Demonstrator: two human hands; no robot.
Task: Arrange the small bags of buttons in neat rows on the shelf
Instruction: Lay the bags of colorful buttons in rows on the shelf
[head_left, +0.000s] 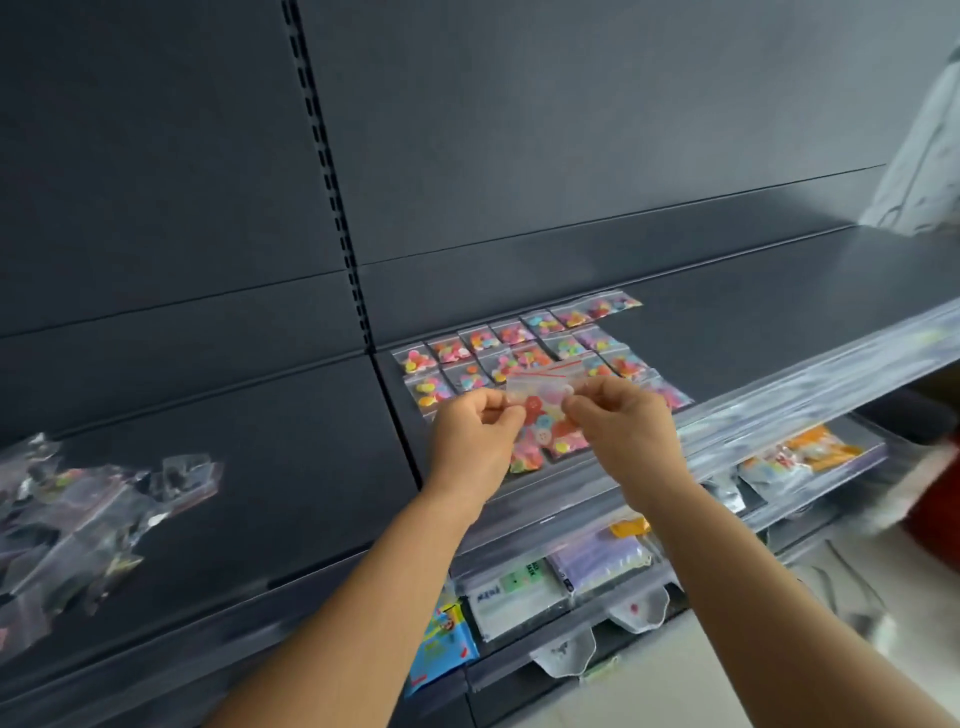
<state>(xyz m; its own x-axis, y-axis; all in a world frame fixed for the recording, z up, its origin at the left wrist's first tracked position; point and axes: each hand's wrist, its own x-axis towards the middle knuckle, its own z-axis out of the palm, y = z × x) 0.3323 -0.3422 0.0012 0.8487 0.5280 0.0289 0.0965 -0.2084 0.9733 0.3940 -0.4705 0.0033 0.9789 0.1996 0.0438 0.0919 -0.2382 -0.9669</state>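
Note:
A small clear zip bag of coloured buttons (543, 402) hangs between both hands above the dark shelf (753, 312). My left hand (475, 441) pinches its left top corner and my right hand (623, 431) pinches its right top corner. Behind and under the held bag, several button bags (519, 343) lie flat in rows on the shelf, running from the left divider toward the right. The nearest row is partly hidden by my hands.
A loose heap of clear bags (88, 509) lies on the adjoining shelf section to the left. Lower shelves hold packaged goods (550, 582) and an orange packet (815, 452). A clear plastic price strip (831, 384) edges the shelf front. A pale plastic sheet (919, 156) hangs at the far right.

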